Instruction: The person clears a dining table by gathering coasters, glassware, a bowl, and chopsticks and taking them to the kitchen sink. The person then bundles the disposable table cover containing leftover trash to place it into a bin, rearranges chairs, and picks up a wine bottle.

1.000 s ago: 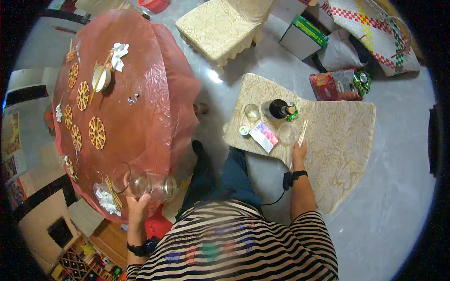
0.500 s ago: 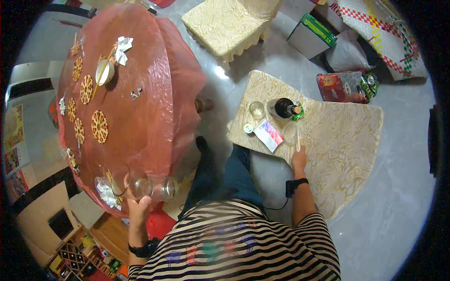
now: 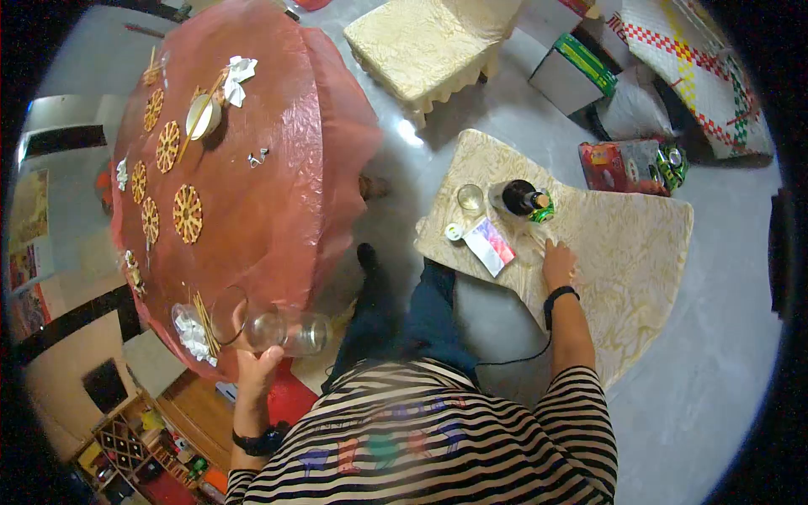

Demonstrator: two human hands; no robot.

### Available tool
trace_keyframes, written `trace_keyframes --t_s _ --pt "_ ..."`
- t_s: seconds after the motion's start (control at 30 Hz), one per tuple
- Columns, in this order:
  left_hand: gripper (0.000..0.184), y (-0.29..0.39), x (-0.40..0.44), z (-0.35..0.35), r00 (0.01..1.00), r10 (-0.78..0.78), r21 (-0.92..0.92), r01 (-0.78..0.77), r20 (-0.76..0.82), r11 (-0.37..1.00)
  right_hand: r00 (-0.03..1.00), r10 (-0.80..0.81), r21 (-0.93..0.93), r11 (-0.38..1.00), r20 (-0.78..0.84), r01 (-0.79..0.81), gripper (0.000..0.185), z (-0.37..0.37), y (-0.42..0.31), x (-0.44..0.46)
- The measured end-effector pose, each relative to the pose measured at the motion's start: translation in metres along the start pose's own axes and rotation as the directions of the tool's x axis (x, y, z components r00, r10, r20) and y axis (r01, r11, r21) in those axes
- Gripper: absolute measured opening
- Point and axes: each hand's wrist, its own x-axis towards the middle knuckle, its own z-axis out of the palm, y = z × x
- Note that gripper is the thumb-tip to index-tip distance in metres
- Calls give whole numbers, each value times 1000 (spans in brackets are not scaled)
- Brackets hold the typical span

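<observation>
My left hand is closed around a group of clear glasses, tipped sideways beside the round table's near edge. Their transparent rims overlap, so I cannot tell exactly how they sit together. My right hand is low over the cloth-covered chair seat, fingers apart. Thin pale sticks, probably chopsticks, lie at its fingertips beside a faint clear glass. Close by are a dark corked bottle, a green can, another glass, a small round lid and a printed packet.
The round table under red plastic carries several lattice trivets, a white bowl with chopsticks, and crumpled tissues. Another covered chair stands ahead. Boxes and bags sit on the floor at the right.
My right hand has shifted right and slightly forward over the seat, its fingers opening from around the pale sticks. My left hand keeps the glasses, slightly farther right. The view has shifted a little.
</observation>
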Motion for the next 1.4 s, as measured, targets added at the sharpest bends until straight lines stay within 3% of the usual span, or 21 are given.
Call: trace_keyframes --t_s 0.2,0.23,0.27,0.3,0.33,0.37,0.4,0.47,0.53,0.67,0.87,0.97,1.07,1.1,1.17,1.23,1.27,1.3,1.33,1.37,1.4 --pt "89 1 -3 -8 998 -55 -24 56 34 998 992 -77 109 990 -100 88 52 28 16 -17" --pt "87 -1 -1 -9 998 -7 -32 9 67 999 968 -135 70 986 -211 152 60 27 17 -24" --pt "85 -6 1 -10 995 43 -33 -40 91 999 974 -132 69 987 -183 147 63 20 13 -31" --pt "82 -10 -1 -14 993 77 27 -80 90 996 990 -144 129 981 -7 144 66 -1 13 -31" --pt "80 -11 -3 -19 990 105 91 -113 90 989 995 -71 134 988 -75 80 69 6 10 -33" --pt "78 -12 -6 -18 990 109 18 -111 89 994 964 -185 19 981 -193 192 67 -12 11 -46" --pt "77 -12 -9 -19 989 115 -58 -110 94 992 997 -70 67 995 20 69 64 -20 5 -39" --pt "75 -11 -16 -28 984 143 46 -148 105 988 939 -275 -83 961 -204 264 63 34 25 -25" --pt "74 -10 -26 -34 986 158 -78 -154 54 985 997 -79 93 992 -19 80 64 -10 4 -35" --pt "74 -11 -46 -57 984 166 -110 -172 -64 979 945 -319 443 858 65 260 53 -43 -17 -27" --pt "73 -57 -75 -98 932 232 -176 -287 -277 942 901 -428 599 703 -75 384 41 -128 -114 -36" --pt "75 -85 -87 -128 905 200 -170 -280 -375 945 841 -484 515 670 -244 535 39 -173 -166 -36" --pt "74 -96 -102 -163 869 220 -144 -311 -444 939 890 -456 968 214 -18 130 37 -163 -217 0" --pt "74 -97 -104 -175 857 243 -144 -340 -455 929 901 -419 993 94 108 -75 38 -179 -237 -2" --pt "71 -98 -109 -197 858 189 -229 -329 -478 916 903 -419 983 -100 100 -155 37 -223 -277 -41" --pt "70 -109 -111 -225 852 162 -275 -332 -498 902 877 -439 944 -157 196 -290 37 -219 -306 -21" --pt "69 -117 -109 -239 848 161 -285 -340 -505 896 922 -381 992 -73 64 -99 45 -196 -314 19" --pt "69 -124 -108 -254 843 161 -293 -348 -512 890 951 -211 969 55 -225 242 44 -207 -323 15" --pt "68 -128 -107 -270 830 182 -229 -345 -527 910 852 -84 821 234 -516 520 43 -228 -339 8" --pt "67 -130 -107 -285 817 198 -202 -355 -541 913 645 -19 574 434 -764 694 42 -254 -358 -4" --pt "66 -130 -106 -298 804 215 -176 -366 -555 914 655 -23 600 377 -756 706 41 -295 -377 -32"
